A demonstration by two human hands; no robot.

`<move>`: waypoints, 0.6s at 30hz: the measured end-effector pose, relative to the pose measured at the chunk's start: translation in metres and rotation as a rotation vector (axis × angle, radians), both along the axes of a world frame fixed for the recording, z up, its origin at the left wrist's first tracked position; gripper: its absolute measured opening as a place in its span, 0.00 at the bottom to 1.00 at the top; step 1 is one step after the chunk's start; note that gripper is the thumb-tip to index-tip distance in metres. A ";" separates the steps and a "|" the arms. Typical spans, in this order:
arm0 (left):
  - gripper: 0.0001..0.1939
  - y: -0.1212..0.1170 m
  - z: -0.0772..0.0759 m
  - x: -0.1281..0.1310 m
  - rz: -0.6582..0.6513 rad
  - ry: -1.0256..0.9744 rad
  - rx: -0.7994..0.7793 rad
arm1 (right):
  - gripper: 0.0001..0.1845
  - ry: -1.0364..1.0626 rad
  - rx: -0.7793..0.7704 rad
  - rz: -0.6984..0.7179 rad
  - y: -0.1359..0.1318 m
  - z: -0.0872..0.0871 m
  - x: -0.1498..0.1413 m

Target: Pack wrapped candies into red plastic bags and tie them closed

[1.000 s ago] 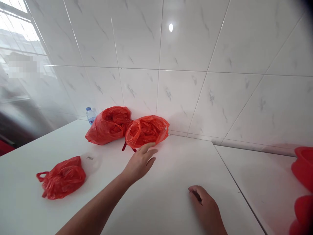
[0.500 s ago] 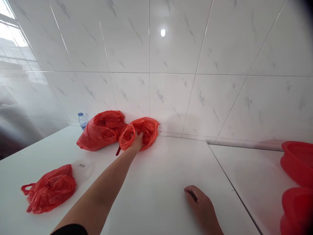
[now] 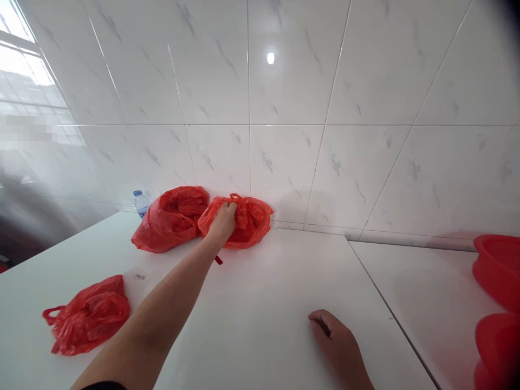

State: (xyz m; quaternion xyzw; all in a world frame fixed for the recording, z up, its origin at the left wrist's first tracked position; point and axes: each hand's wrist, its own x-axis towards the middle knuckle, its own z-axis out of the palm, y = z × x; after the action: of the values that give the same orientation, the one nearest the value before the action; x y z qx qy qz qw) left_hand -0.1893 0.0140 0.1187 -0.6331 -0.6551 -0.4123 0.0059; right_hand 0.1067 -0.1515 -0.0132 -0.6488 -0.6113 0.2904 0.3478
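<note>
the left hand pinches the rightmost red bag at far centre, seemingly a grasping step whose next move needs steady grip; near right, the right hand curls, fingertips together.

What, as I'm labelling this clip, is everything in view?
Tiled wall: 1, white, behind
Window: 1, bright, upper left
Tabletop: 2 sections, white, below
Near bag: 1, red, left front
Far bag: 1, red, rear left
Centre bag: 1, red, beside far bag
Bottle: 1, clear, behind far bag
Strip: 1, dark red, at centre bag
Scrap or mark: 1, greyish, beyond near bag
Containers: at least 2, red, right edge
Sleeve: 1, black, bottom left
Left hand: 1, gripping plastic at centre bag
Right hand: 1, curled, over tabletop
</note>
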 end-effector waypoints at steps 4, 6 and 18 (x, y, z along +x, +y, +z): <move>0.08 -0.014 0.025 0.007 0.004 0.020 0.124 | 0.14 0.001 0.002 0.019 0.000 0.000 0.001; 0.11 -0.027 0.032 0.021 -0.047 0.007 0.216 | 0.15 0.005 0.003 0.023 -0.001 0.000 0.001; 0.47 -0.081 -0.064 0.117 -0.600 0.482 -0.162 | 0.25 0.209 0.008 -0.112 0.010 -0.013 0.012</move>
State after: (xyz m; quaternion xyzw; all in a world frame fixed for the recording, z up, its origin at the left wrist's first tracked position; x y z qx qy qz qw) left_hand -0.0722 -0.0670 0.0549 -0.8736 -0.4511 -0.1820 -0.0111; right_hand 0.1189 -0.1415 -0.0264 -0.6468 -0.5356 0.3340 0.4280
